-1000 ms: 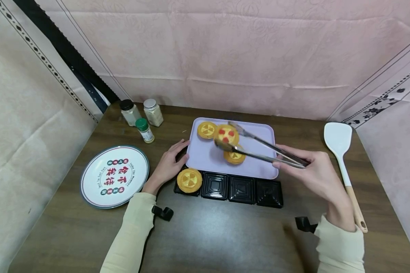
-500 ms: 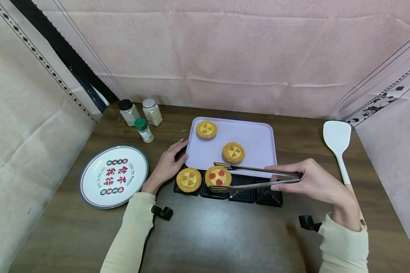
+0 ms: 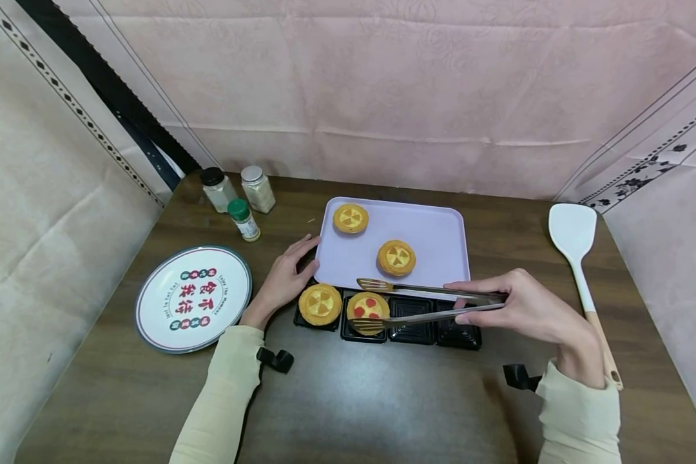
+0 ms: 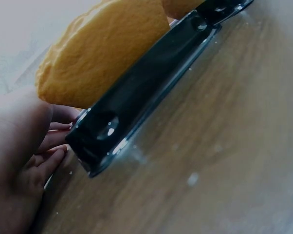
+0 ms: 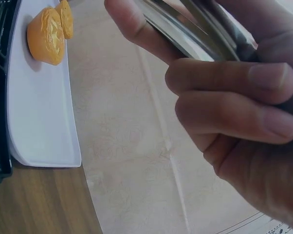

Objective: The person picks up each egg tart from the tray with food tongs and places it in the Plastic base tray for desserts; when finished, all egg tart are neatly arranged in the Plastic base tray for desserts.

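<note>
My right hand [image 3: 533, 309] grips metal tongs [image 3: 426, 318] between thumb and fingers; in the right wrist view, curled fingers [image 5: 224, 83] lie beside the tongs' arms. The tong tips stand spread on either side of an egg tart with red spots [image 3: 368, 304], which sits in the second compartment of the black tray [image 3: 458, 333]. A plain yellow tart [image 3: 320, 305] fills the leftmost compartment. With fingers extended, my left hand [image 3: 283, 278] rests at the left edges of the lilac tray [image 3: 429, 225] and the black one. Two more tarts, one back left [image 3: 350, 218], one central [image 3: 396, 258], lie on the lilac tray.
To the left lies a round white plate [image 3: 194, 299] with red lettering. Behind it stand a black-capped jar [image 3: 219, 191], a white-capped jar [image 3: 258, 190] and a green-capped bottle [image 3: 244, 220]. A white spatula [image 3: 573, 233] lies at the right. Pale cloth [image 3: 383, 96] hangs behind the table.
The tongs carried the red-spotted tart from the lilac tray toward me into the black tray's second compartment. Their tips have since spread apart around it. My left hand stayed put.
</note>
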The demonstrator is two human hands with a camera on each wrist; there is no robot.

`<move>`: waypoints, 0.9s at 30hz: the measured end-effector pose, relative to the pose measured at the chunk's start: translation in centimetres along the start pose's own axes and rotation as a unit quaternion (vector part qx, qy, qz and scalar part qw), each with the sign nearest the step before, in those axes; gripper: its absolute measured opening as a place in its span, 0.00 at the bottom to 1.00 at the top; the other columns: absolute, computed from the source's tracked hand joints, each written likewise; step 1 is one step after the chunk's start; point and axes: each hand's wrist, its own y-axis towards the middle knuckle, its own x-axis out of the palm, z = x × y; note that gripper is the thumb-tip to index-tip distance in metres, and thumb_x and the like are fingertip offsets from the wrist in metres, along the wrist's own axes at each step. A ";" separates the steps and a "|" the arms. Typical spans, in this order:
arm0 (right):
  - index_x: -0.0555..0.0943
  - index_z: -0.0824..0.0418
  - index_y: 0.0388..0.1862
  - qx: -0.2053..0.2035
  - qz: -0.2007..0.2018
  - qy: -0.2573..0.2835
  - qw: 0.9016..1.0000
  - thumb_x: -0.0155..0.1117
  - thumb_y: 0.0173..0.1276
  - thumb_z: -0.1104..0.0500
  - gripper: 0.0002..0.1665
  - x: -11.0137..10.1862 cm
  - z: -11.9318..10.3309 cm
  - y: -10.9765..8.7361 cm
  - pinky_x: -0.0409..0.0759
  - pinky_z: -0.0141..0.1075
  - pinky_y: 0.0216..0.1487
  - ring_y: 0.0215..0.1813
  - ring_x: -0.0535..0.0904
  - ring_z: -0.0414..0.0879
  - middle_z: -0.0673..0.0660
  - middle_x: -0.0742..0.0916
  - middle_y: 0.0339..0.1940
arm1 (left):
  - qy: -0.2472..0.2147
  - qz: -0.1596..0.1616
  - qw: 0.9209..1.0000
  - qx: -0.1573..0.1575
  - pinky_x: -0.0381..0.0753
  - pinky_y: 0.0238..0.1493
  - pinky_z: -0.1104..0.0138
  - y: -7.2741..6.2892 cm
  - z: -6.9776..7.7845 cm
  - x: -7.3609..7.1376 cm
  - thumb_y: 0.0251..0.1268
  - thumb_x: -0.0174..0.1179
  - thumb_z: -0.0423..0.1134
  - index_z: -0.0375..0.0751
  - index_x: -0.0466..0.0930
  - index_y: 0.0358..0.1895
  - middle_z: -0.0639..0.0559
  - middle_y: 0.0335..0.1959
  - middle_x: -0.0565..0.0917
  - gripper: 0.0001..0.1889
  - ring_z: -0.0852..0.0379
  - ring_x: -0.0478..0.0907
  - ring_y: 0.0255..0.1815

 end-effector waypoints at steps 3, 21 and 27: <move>0.81 0.42 0.61 -0.002 0.011 -0.002 1.000 0.74 0.60 0.50 0.28 0.0 0.0 0.0 0.65 0.33 0.17 0.15 0.62 0.32 0.42 0.89 0.41 | 0.001 0.001 1.000 0.002 0.59 0.70 0.49 0.0 0.0 0.0 0.74 0.55 0.38 0.44 0.66 0.73 0.44 0.74 0.63 0.26 0.52 0.55 0.75; 0.81 0.44 0.61 0.037 0.189 -0.050 0.980 0.76 0.58 0.51 0.30 -1.3 0.7 -1.2 0.78 0.23 0.38 0.40 0.86 0.40 0.42 0.89 0.37 | 0.000 -0.003 1.000 0.002 0.58 0.70 0.49 0.2 -0.1 -0.1 0.74 0.55 0.40 0.45 0.65 0.73 0.45 0.74 0.63 0.26 0.54 0.54 0.76; 0.82 0.40 0.60 0.063 0.192 -0.103 0.974 0.76 0.57 0.45 0.30 -1.2 1.1 -0.8 0.71 0.21 0.39 0.40 0.82 0.36 0.40 0.89 0.36 | -0.001 -0.002 1.000 0.000 0.58 0.70 0.49 0.0 -0.1 0.0 0.74 0.55 0.40 0.45 0.65 0.73 0.45 0.74 0.63 0.26 0.54 0.54 0.75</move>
